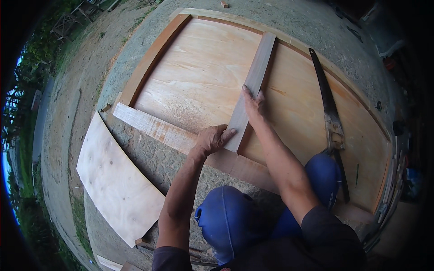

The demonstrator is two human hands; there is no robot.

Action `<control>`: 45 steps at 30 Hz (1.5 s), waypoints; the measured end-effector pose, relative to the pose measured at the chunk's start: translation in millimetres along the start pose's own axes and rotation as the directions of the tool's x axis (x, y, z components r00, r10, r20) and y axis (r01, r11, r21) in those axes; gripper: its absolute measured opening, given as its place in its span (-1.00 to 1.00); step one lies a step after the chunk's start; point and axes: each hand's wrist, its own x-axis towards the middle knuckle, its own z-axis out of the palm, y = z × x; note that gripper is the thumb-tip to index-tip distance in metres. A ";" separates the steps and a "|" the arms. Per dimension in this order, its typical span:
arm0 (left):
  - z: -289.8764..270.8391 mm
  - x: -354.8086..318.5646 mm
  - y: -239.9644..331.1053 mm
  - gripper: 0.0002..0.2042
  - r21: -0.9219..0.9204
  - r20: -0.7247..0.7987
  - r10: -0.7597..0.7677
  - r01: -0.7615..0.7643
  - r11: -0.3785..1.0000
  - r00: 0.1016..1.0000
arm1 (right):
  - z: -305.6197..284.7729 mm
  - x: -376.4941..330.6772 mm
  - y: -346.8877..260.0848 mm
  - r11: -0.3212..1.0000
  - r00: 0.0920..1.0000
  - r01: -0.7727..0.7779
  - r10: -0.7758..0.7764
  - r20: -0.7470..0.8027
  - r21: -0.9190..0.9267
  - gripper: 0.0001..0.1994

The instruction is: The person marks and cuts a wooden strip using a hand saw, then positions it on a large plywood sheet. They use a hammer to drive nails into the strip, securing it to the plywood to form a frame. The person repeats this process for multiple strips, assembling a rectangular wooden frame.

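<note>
A wooden crosspiece (254, 74) lies across a large panel frame, from its far rail down to its near rail (156, 127). My left hand (212, 139) is closed on the near end of this crosspiece, thumb on top and fingers at its left side. Farther up, my right hand (254, 103) grips the same piece by its edges. Pale plywood (199, 58) fills the frame on both sides of it. Sawdust (183, 110) is scattered on the plywood left of my hands.
A handsaw (332, 108) lies on the right part of the panel, with a pencil (357, 175) near it. A loose plywood sheet (115, 178) is on the ground at the left. My blue-clad knees (228, 219) are close to the near rail. A small wood block (224, 4) sits beyond the frame.
</note>
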 end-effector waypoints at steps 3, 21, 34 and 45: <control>-2.4 6.0 4.1 -0.36 -0.024 0.062 -0.036 0.038 0.999 0.997 | -8.2 -18.7 8.7 0.999 1.000 0.019 -0.019 0.018 0.034 0.07; 15.9 15.3 -4.4 -0.40 0.029 -0.101 0.026 -0.024 0.999 0.995 | -5.8 -133.6 28.3 0.869 0.961 0.229 -0.273 -0.039 -0.438 -0.50; 25.2 10.5 -20.5 -0.45 -0.227 -0.025 0.047 -0.051 0.973 0.999 | -304.1 -143.8 -72.5 0.759 0.841 0.538 -0.513 0.171 -0.366 -0.61; 36.5 -112.4 0.7 -0.69 -0.197 -0.786 -0.176 0.030 0.980 0.593 | -432.8 -121.6 101.8 0.842 0.960 0.174 -0.261 -0.103 -0.511 -0.62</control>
